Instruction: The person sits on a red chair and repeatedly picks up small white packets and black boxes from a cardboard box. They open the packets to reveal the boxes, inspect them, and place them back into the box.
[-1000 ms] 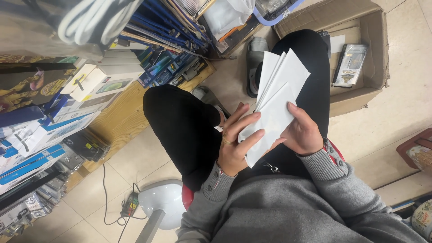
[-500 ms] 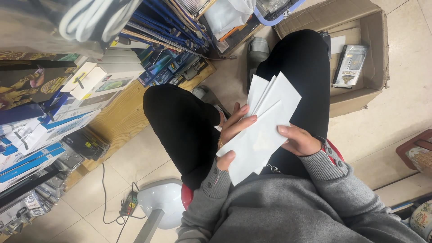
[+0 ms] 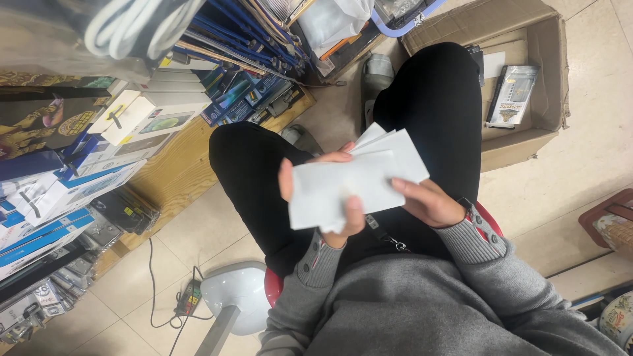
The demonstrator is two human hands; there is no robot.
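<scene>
Envelopes [image 3: 353,184], a fanned sheaf of plain white paper pieces held over my lap at the centre of view, with my left hand [image 3: 323,198] closed round the lower end, thumb pressed on the front, and my right hand [image 3: 428,201] pinching the edge at 3 o'clock. Slippage is the likely fault, in my judgement: the smooth, thin sheets splay loosely toward 1 o'clock, and a slackened grip could spill them onto the tiled floor [image 3: 567,171] near the cardboard box [image 3: 521,142].

- A cardboard box [image 3: 527,142] on the floor, holding a flat packet [image 3: 513,95].
- Boxed goods [image 3: 99,142] stacked on a wooden shelf [image 3: 188,175].
- A white stool base [image 3: 241,293].
</scene>
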